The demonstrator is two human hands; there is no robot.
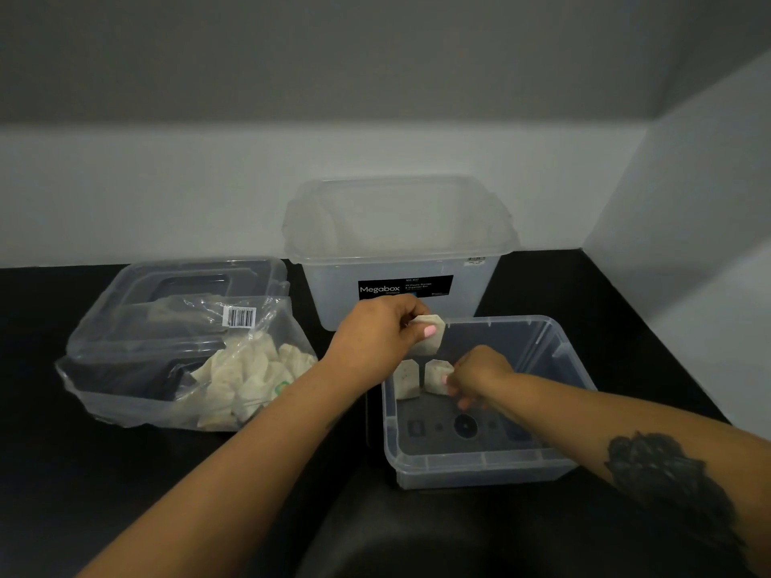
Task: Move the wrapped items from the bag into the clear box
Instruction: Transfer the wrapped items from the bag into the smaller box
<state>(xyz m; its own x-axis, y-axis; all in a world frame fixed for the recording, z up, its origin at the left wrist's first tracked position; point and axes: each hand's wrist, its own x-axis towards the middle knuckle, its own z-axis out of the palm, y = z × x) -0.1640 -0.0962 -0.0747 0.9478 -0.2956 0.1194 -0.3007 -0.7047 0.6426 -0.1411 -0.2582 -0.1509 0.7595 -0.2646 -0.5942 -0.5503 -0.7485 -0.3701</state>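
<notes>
Both forearms are reaching up from the bottom of the view toward the clear box (479, 460), which is sitting on the dark counter (104, 473) at about four o'clock from centre. Inside it, the right hand (479, 375) is pinching one wrapped item (436, 375) upright near the box's ten o'clock corner, just beside a second wrapped packet (406, 379) that is already standing there. Above the box's far-left rim, the left hand (375, 337) is grasping a third packet (429, 340) between thumb and fingers, waiting its turn.

At nine o'clock the bag (250, 369) is lying across a flat lidded container (167, 294), with a heap of pale packets (246, 381) bunched in its near end, so most of the job appears to be ahead. A taller Megabox bin (396, 244) is standing at twelve o'clock against the wall.

To do this step well, the right hand should probably be leaning its packet against the neighbour before letting go, so neither one is tipping. Then the left packet is best lowered close alongside rather than dropped from the rim, keeping the row tidy and leaving floor space for the rest.
</notes>
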